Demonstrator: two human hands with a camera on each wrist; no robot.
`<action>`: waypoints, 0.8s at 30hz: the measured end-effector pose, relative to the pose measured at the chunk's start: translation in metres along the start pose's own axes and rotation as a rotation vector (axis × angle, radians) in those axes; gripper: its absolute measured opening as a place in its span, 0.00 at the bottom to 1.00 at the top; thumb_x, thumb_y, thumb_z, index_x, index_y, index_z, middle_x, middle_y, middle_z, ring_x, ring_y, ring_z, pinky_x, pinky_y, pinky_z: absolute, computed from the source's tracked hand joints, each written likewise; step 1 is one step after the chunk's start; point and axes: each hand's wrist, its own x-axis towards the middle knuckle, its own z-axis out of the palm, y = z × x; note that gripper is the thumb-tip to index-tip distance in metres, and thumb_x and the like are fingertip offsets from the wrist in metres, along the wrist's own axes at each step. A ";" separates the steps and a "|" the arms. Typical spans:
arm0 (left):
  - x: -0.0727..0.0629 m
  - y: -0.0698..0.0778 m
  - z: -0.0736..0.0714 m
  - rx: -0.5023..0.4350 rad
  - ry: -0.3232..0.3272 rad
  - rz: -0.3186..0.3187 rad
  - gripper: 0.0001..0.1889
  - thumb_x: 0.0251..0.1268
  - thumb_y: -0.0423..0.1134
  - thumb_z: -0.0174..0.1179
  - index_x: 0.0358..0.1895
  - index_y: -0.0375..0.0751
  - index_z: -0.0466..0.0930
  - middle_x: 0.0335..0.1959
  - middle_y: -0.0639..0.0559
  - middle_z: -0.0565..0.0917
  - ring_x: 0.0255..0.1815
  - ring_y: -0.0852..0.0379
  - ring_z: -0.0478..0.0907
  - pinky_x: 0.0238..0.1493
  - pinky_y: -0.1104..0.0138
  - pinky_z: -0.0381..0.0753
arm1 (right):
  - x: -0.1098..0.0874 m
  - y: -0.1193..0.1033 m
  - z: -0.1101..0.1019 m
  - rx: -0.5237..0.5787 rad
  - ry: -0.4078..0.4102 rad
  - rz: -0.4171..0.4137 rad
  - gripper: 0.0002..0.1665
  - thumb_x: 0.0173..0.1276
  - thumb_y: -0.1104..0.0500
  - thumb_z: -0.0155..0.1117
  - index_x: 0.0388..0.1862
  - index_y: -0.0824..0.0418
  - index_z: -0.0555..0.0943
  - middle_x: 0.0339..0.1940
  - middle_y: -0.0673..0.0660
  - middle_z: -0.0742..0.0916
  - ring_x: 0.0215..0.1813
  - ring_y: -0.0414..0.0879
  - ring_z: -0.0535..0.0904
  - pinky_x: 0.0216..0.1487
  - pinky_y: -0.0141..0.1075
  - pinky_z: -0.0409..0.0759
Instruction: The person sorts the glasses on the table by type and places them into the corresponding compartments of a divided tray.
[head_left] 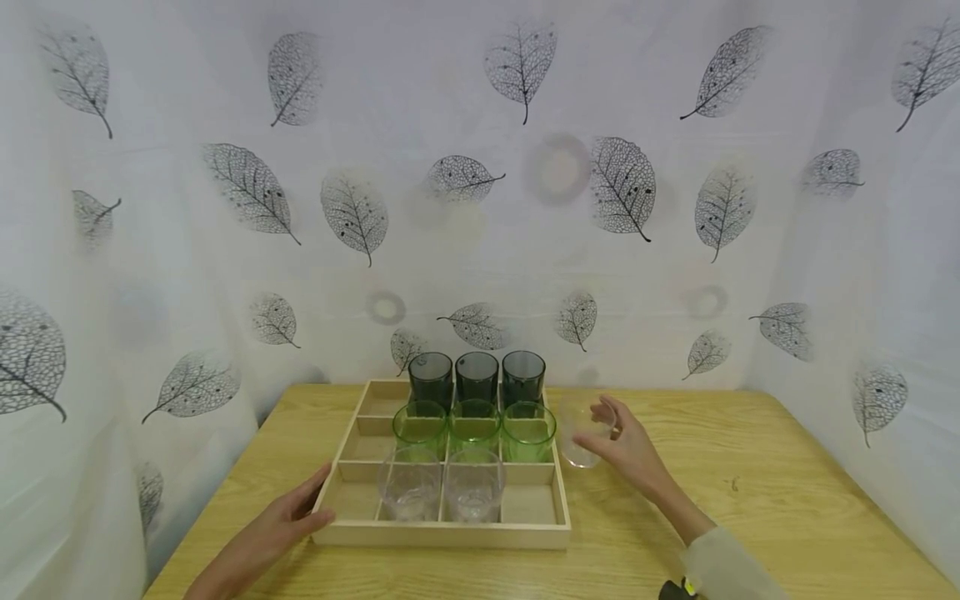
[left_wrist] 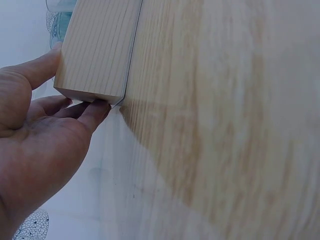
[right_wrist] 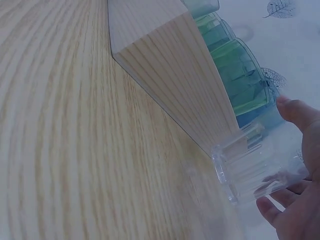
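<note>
My left hand (head_left: 281,523) grips the front left corner of a wooden divided tray (head_left: 442,536), its thumb at the front and its fingers at the side. Just right of the tray, my right hand (head_left: 626,446) holds a clear glass (head_left: 576,454) between thumb and fingers. In the right wrist view, this clear glass (right_wrist: 245,167) has its thick base toward the tray wall (right_wrist: 175,75). Two clear glasses (head_left: 409,492) stand in the front row's middle compartments. Three green glasses (head_left: 474,433) fill part of the middle row, and three dark grey glasses (head_left: 477,379) stand behind.
The tray lies on a wood-grain table (head_left: 720,467). A white curtain (head_left: 465,267) with leaf prints hangs behind and along both sides. Near the right sleeve (head_left: 723,567), a small black object (head_left: 672,591) shows at the bottom edge.
</note>
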 end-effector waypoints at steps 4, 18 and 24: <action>-0.001 0.000 0.001 -0.001 0.000 0.006 0.44 0.83 0.44 0.53 0.83 0.33 0.30 0.82 0.28 0.36 0.81 0.29 0.39 0.54 0.80 0.70 | -0.008 -0.004 -0.004 -0.008 -0.007 -0.006 0.54 0.66 0.50 0.77 0.81 0.68 0.59 0.72 0.69 0.76 0.72 0.63 0.72 0.69 0.60 0.69; -0.001 0.002 0.001 -0.012 0.001 0.011 0.45 0.83 0.44 0.53 0.83 0.32 0.30 0.82 0.28 0.36 0.81 0.29 0.38 0.54 0.80 0.70 | -0.038 -0.019 -0.017 -0.038 -0.031 -0.018 0.51 0.68 0.51 0.76 0.81 0.65 0.60 0.69 0.61 0.79 0.68 0.56 0.75 0.65 0.56 0.70; 0.000 0.001 0.000 -0.006 0.001 0.015 0.45 0.83 0.44 0.53 0.83 0.31 0.30 0.82 0.28 0.36 0.81 0.28 0.39 0.54 0.80 0.70 | -0.049 -0.023 -0.021 -0.065 -0.040 -0.016 0.50 0.68 0.50 0.75 0.80 0.64 0.62 0.68 0.58 0.81 0.67 0.54 0.76 0.62 0.50 0.73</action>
